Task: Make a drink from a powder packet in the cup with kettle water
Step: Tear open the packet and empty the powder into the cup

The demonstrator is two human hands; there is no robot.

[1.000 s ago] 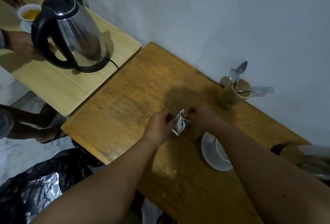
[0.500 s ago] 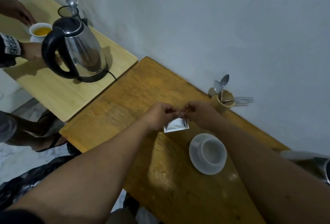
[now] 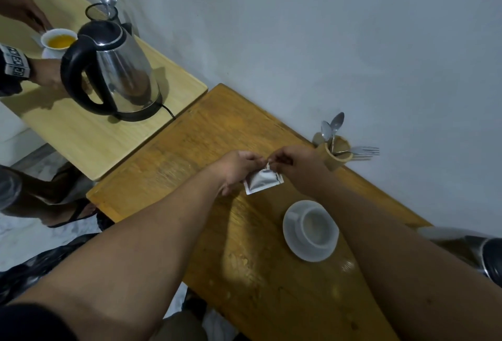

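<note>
1. Head view: both hands are holding a small silver packet (image 3: pixel 263 179) above the table (image 3: pixel 173 166). The left hand (image 3: pixel 235 168) is pinching its upper edge from the left, and the right hand (image 3: pixel 294 162) is pinching the same top corner from the right, fingers closed on it. The packet is hanging tilted just below the fingertips; no print can be read on its plain side.
2. A white cup (image 3: pixel 315 225) is sitting empty on a white saucer (image 3: pixel 296 245), on the table near the packet, beside the right forearm.
3. A wooden holder (image 3: pixel 336 156) with spoons and a fork is standing against the wall, just behind the right hand.
4. A steel kettle (image 3: pixel 114 69) with a black handle is sitting on its base on a paler second table (image 3: pixel 89 145) to the left, well apart from the cup.
5. Another person's hands are resting by a cup of yellow drink (image 3: pixel 58 40) behind the kettle; the wrist is wearing a band (image 3: pixel 15 65) with blocky marks too blurred to read.
</note>
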